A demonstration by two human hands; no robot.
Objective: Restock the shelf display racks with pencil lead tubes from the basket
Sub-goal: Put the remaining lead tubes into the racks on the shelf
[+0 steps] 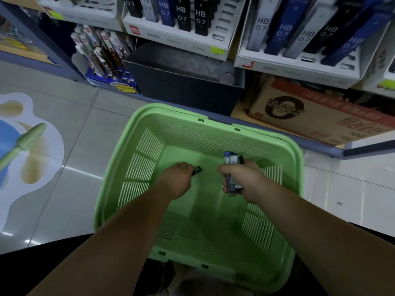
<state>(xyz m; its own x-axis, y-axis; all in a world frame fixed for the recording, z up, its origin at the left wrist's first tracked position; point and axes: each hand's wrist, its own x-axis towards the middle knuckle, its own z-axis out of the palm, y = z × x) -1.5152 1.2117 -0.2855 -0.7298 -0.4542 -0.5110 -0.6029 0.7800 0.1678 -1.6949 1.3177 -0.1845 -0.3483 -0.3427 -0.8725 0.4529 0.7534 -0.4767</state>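
A light green plastic basket (119,184) stands on the floor in front of me, and both my hands reach down into it. My left hand (177,180) pinches a small black lead tube (197,170) near the basket's floor. My right hand (243,180) grips a bundle of several lead tubes (231,165) in grey, white, blue and black. Above, two white display racks (177,42) (299,67) on the shelf hold upright tubes marked HB 0.7, with some open slots at the right of each rack.
A black bin (183,86) and a brown cardboard box (320,116) sit under the racks. A blue display of pens (102,58) stands at the left. A floor sticker (32,150) covers the tiles on the left. A green basket handle (23,144) juts in there.
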